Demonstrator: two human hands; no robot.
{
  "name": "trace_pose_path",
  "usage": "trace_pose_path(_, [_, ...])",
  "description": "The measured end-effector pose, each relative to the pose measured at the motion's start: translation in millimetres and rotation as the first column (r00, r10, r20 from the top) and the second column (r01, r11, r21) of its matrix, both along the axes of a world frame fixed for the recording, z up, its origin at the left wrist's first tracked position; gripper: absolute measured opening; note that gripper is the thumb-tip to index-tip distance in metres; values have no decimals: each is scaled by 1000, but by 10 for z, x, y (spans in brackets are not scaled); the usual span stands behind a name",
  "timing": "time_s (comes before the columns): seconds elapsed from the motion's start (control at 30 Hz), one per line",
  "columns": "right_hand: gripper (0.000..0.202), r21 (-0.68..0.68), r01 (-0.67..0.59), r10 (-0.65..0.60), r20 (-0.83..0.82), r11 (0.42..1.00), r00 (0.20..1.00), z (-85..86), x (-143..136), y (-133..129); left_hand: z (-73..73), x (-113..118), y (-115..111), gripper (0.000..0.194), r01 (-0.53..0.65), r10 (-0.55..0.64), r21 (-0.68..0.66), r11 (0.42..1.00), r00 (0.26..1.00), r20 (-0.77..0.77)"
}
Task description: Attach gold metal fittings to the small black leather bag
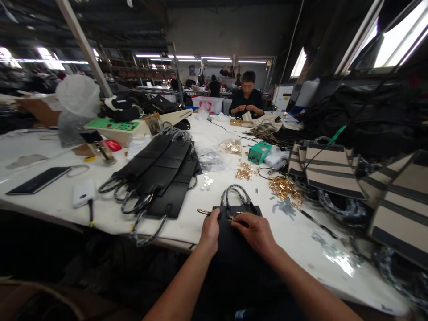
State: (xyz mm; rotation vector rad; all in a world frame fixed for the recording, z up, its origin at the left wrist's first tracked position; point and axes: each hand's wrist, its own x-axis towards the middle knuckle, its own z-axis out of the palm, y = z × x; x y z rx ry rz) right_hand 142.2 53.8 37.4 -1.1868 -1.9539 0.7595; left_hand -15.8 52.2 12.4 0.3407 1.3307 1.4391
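A black bag panel [234, 249] lies over the near table edge, its plastic-wrapped handle [236, 192] arching up at the far side. At its upper left, my left hand [211, 229] is closed around a slim tool [203, 211], whose tip points left. My right hand [254, 232] pinches at the panel's top, close to a small gold-coloured piece [231, 218]; the fingers partly hide what they grip. Gold metal pieces [284, 187] are heaped beyond my right hand.
Stacked black bag panels [160, 174] lie to the left. Beige-and-black bags [329, 169] stand on the right. A green box [260, 152], a screwdriver-like tool [317, 223] and a white device [84, 192] rest on the table [187, 225]. A person [246, 98] sits across it.
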Motion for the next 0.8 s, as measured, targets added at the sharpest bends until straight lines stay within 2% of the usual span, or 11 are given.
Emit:
trace_pose_path(0.1, [7,76,-21,14,97,997,995,-54,-49,5,-55,13,-79,35,14,-12,48,999,999,-37])
trace_pose_path(0.2, [7,57,-6,-1,112,998,994,-43,-63,7,-122,16,-104,37,31,-26,92,995,998,-59])
trace_pose_path(0.27, [7,24,50,-52,115,998,992,-25,-94,-7,-144,16,-104,38,46,-40,103,994,997,-62])
trace_pose_path(0.43, [20,-5,195,-191,162,981,968,-29,-227,-36,-114,16,-101,39,74,-71,97,993,997,-38])
trace_pose_path(0.5, [28,32,215,-218,192,976,957,-44,-273,-35,-109,12,-97,40,68,-65,83,994,997,-39])
trace_pose_path(0.6, [23,61,190,-199,232,980,952,-45,-315,-40,-125,3,-89,42,50,-46,61,997,997,-56])
trace_pose_path(0.7, [14,-33,172,-162,191,985,968,-1,-338,-68,-131,-1,-87,43,38,-35,45,998,997,-67])
trace_pose_path(0.8, [15,-160,182,-170,88,970,982,55,-359,-104,-108,3,-91,44,39,-36,34,999,997,-69])
